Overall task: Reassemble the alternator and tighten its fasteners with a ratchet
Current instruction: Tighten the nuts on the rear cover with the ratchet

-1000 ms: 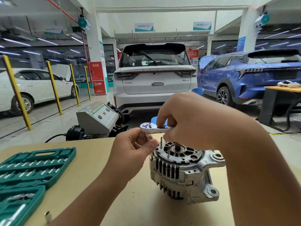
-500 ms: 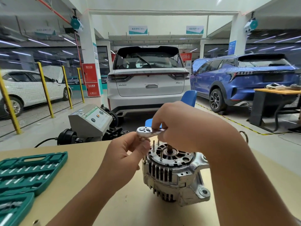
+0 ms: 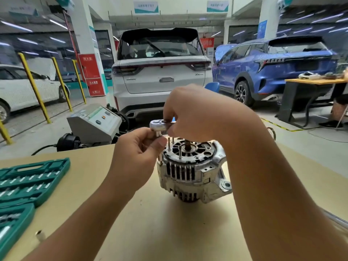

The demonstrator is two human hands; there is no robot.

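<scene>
Both hands have drifted left of where they were a second ago, and the socket now hangs visibly under the ratchet head. The right hand curls round the ratchet handle, fingers tight; the left hand pinches the small socket between thumb and fingertips. All of this hovers above the alternator, which stands on the tan table, shaft and studs pointing up, unmoved on the tabletop. The green socket set case lies open at the left. Writing: red signs on the pillar and teal banners overhead carry characters too blurred to read.
</scene>
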